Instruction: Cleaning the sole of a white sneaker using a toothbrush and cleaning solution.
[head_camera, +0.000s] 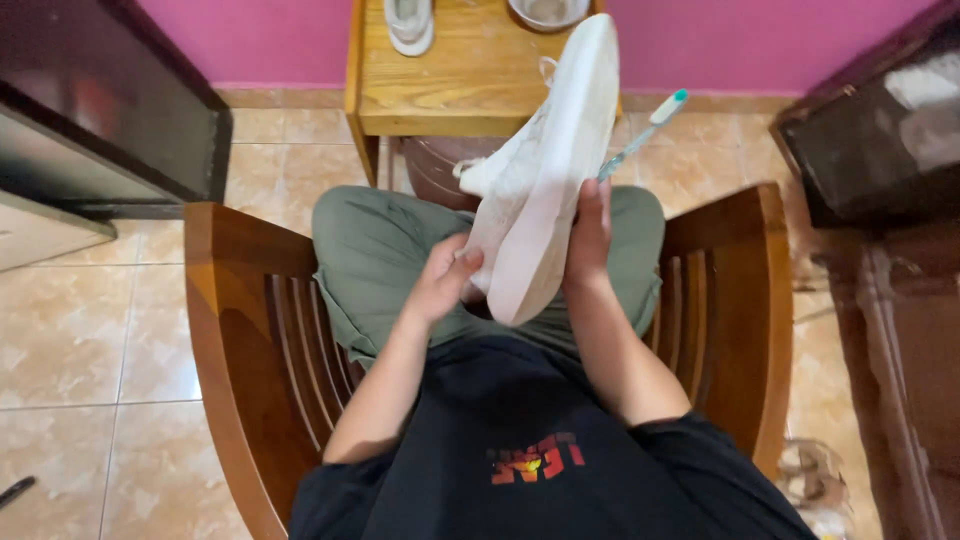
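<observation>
Head view looks straight down at our lap as we sit in a wooden armchair (235, 300) with slatted sides. We hold a white sneaker (545, 190) above our knees, sole turned toward us, toe end pointing up toward the desk (450, 90) and heel end low, near our belly. Our left hand (442, 280) cups the shoe from the left side near the heel, its fingers (470, 262) curled against the upper, closed on the shoe. Our right hand (590, 235) presses flat along the right edge of the sole, and its fingers are wrapped around both that edge and the handle of a toothbrush (640, 135). The brush sticks up and to the right from the hand, with its teal-and-white head clear of the shoe and just beside the sole's upper part.

On the small wooden desk ahead of us lie a second white shoe (410, 22), at the far left, and a metal bowl (548, 10), both partly cut off by the top edge. A pink wall stands behind it, and tan tiles cover the floor (90, 330).
</observation>
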